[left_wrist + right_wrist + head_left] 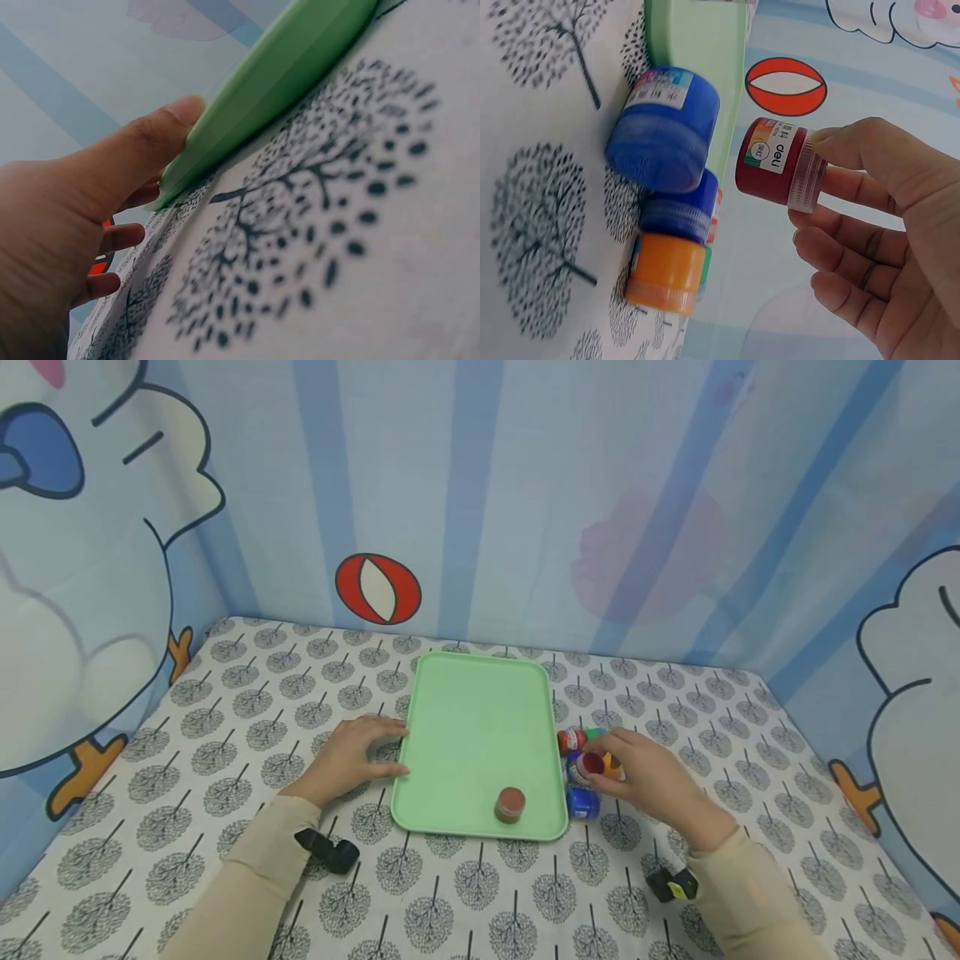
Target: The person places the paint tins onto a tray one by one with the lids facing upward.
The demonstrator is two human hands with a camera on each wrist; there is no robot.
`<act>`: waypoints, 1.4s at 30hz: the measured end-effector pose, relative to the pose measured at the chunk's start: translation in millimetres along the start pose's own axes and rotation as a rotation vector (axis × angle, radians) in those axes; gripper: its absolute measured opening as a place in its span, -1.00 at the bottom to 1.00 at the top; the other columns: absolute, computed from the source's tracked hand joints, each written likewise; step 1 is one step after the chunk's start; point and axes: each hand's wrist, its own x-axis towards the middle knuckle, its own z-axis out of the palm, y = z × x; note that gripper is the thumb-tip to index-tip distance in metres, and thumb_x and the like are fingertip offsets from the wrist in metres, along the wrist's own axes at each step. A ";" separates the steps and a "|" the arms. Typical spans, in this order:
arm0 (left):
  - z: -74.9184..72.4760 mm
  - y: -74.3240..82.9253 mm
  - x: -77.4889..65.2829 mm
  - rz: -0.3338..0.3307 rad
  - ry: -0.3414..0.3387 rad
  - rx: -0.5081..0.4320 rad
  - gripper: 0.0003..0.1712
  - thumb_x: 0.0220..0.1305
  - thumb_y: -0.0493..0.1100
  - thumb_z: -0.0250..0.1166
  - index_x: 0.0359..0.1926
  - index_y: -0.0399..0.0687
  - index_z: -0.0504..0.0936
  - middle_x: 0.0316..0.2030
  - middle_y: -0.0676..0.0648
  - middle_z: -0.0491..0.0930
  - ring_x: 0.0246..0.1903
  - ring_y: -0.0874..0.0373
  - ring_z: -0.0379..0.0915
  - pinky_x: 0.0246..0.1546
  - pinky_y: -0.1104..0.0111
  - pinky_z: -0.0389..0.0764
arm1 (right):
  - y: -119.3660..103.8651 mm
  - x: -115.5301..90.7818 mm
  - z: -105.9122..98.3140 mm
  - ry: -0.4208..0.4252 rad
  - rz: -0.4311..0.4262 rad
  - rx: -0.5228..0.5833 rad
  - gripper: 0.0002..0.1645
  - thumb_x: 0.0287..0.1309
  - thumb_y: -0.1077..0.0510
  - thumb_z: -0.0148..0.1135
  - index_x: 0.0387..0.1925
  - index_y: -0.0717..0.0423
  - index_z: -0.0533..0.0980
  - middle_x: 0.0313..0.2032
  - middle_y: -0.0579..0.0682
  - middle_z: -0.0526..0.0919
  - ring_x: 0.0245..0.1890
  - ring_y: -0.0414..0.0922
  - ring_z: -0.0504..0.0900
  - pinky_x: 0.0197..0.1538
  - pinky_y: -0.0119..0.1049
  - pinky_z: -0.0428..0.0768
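Observation:
A light green tray (480, 735) lies on the patterned cloth. My left hand (352, 758) touches the tray's left rim, its thumb against the side wall in the left wrist view and the fingers loosely bent. In my right hand (637, 774) a dark red paint jar (772, 161) is pinched by its clear ridged lid, raised above the cloth right of the tray. One brownish-red paint jar (510, 806) stands inside the tray near its front right corner. Beneath and beside my right hand are blue paint jars (664, 127) and an orange paint jar (667, 271).
Another red paint jar (572, 740) and a green one (593, 733) lie by the tray's right edge, partly hidden by the hand. A printed fabric backdrop (480, 510) rises behind the table's back edge. Tree-print cloth (465, 902) covers the table.

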 end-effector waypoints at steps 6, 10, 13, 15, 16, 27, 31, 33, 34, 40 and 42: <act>-0.3 0.2 0.0 -0.003 -0.001 -0.010 -0.31 -0.01 0.15 0.46 0.15 0.01 0.57 0.24 -0.08 0.50 0.27 -0.11 0.35 0.31 -0.13 0.26 | -4.2 10.9 6.1 -0.026 -0.012 0.020 -0.61 0.03 0.12 0.40 -0.07 0.10 0.58 -0.28 -0.08 0.61 -0.33 -0.16 0.58 -0.28 -0.35 0.60; 0.6 -0.4 -0.1 -0.001 0.002 -0.010 -0.31 -0.01 0.15 0.45 0.15 0.01 0.57 0.24 -0.08 0.50 0.27 -0.10 0.36 0.31 -0.12 0.27 | -7.1 18.1 10.7 -0.032 -0.023 -0.011 -0.65 0.01 0.09 0.43 -0.12 0.06 0.59 -0.33 -0.11 0.58 -0.38 -0.21 0.52 -0.36 -0.40 0.55; 1.1 -1.0 -0.3 0.001 0.007 -0.014 -0.32 -0.01 0.15 0.46 0.15 0.01 0.58 0.24 -0.07 0.51 0.26 -0.10 0.36 0.30 -0.12 0.27 | -9.6 23.1 13.7 -0.032 -0.051 -0.028 -0.64 0.02 0.06 0.43 -0.12 0.05 0.59 -0.33 -0.10 0.59 -0.39 -0.24 0.51 -0.37 -0.39 0.55; 1.8 -1.4 -0.4 0.001 0.008 -0.019 -0.32 -0.01 0.14 0.46 0.15 0.01 0.58 0.23 -0.07 0.51 0.26 -0.10 0.36 0.29 -0.13 0.27 | -11.5 26.0 15.5 -0.034 -0.072 -0.026 -0.63 0.02 0.06 0.43 -0.10 0.06 0.59 -0.30 -0.10 0.62 -0.38 -0.24 0.53 -0.35 -0.38 0.57; 1.9 -1.6 -0.4 0.002 0.008 -0.019 -0.32 -0.01 0.14 0.46 0.15 0.02 0.58 0.24 -0.07 0.51 0.27 -0.10 0.36 0.29 -0.13 0.27 | -12.5 27.8 16.2 -0.037 -0.085 -0.018 -0.62 0.03 0.07 0.42 -0.09 0.07 0.59 -0.30 -0.09 0.62 -0.38 -0.23 0.54 -0.34 -0.38 0.57; 1.3 -2.6 -0.6 0.006 0.002 -0.007 -0.29 -0.02 0.15 0.46 0.17 0.00 0.56 0.25 -0.07 0.50 0.27 -0.10 0.35 0.31 -0.12 0.26 | -27.9 47.4 21.5 -0.121 -0.118 -0.005 -0.64 0.05 0.10 0.40 -0.08 0.09 0.61 -0.21 -0.06 0.66 -0.26 -0.18 0.61 -0.21 -0.34 0.62; -0.1 -0.7 -0.4 0.001 0.001 -0.005 -0.28 -0.02 0.15 0.46 0.17 0.00 0.56 0.25 -0.07 0.50 0.27 -0.09 0.36 0.31 -0.12 0.26 | -33.4 52.9 24.1 -0.138 -0.136 -0.015 -0.63 0.03 0.09 0.41 -0.08 0.08 0.61 -0.23 -0.07 0.66 -0.27 -0.19 0.61 -0.23 -0.37 0.62; -0.7 0.2 -0.2 0.001 0.003 -0.005 -0.28 -0.02 0.15 0.46 0.17 0.00 0.56 0.24 -0.07 0.50 0.27 -0.09 0.36 0.31 -0.12 0.26 | -35.9 55.2 25.4 -0.148 -0.146 -0.023 -0.63 0.04 0.07 0.41 -0.08 0.07 0.61 -0.24 -0.08 0.65 -0.30 -0.20 0.60 -0.25 -0.39 0.61; -0.8 0.4 0.0 0.002 0.004 -0.002 -0.28 -0.02 0.15 0.46 0.17 0.00 0.56 0.24 -0.07 0.50 0.27 -0.09 0.36 0.30 -0.12 0.27 | -37.0 56.3 26.2 -0.155 -0.150 -0.024 -0.62 0.04 0.07 0.41 -0.08 0.07 0.61 -0.25 -0.08 0.64 -0.31 -0.21 0.59 -0.26 -0.40 0.60; 0.0 0.1 0.3 -0.001 0.005 0.021 -0.30 -0.02 0.16 0.46 0.15 0.01 0.58 0.24 -0.06 0.51 0.26 -0.08 0.37 0.29 -0.11 0.29 | -41.6 61.3 32.8 -0.189 -0.164 -0.002 -0.61 0.06 0.06 0.40 -0.06 0.07 0.60 -0.25 -0.09 0.64 -0.30 -0.23 0.58 -0.25 -0.43 0.60; 0.3 0.0 0.0 -0.003 0.005 0.020 -0.30 -0.02 0.16 0.46 0.15 0.00 0.58 0.23 -0.06 0.51 0.26 -0.08 0.38 0.29 -0.12 0.30 | -43.4 62.3 34.5 -0.197 -0.164 0.007 -0.61 0.06 0.07 0.40 -0.05 0.07 0.59 -0.24 -0.08 0.64 -0.28 -0.23 0.59 -0.24 -0.43 0.61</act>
